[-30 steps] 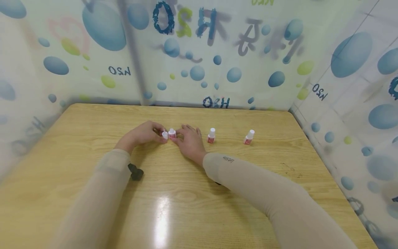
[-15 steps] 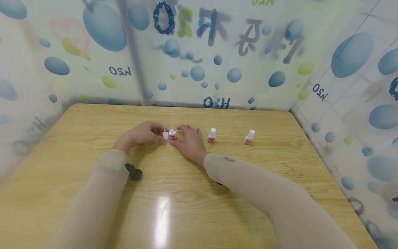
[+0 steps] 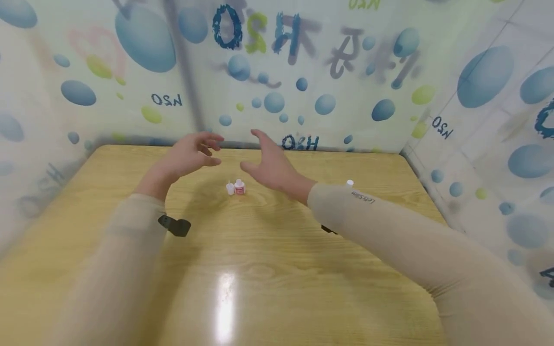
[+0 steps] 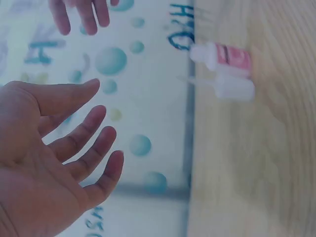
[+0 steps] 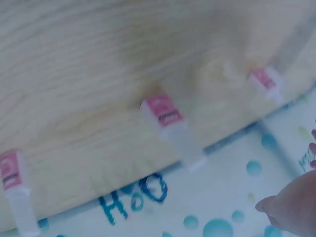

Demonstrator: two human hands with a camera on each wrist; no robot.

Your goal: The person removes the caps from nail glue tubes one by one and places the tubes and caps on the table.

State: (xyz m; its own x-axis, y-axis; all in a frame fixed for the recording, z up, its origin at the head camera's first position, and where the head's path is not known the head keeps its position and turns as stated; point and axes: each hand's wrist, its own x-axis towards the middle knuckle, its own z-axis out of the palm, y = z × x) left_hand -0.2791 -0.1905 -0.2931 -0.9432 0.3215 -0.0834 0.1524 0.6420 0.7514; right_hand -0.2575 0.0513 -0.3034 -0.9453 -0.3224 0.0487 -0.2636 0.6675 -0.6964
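Observation:
On the wooden table stands a small white bottle [image 3: 240,188] with a pink-red label, its top off. Right beside it is its white cap [image 3: 230,189], a thin tip pointing up. My left hand [image 3: 190,156] is raised to the left of them, holding nothing, fingers loosely bent and spread. Opposite it, my right hand [image 3: 274,166] hovers with thumb and fingers apart, also holding nothing. The left wrist view shows the uncapped bottle [image 4: 232,59] and the cap [image 4: 234,89] side by side, out of contact with either hand.
Two capped bottles stand farther right: a middle one [image 5: 165,116] and a rightmost one [image 5: 12,173]. In the head view my right arm covers the middle one, and only the white top [image 3: 349,183] of the other shows. A patterned curtain [image 3: 277,77] hangs behind the table.
Both hands have lifted up and away from the uncapped bottle and its cap. The left let go of the cap, which now stands beside the bottle. My right forearm now hides the middle bottle.

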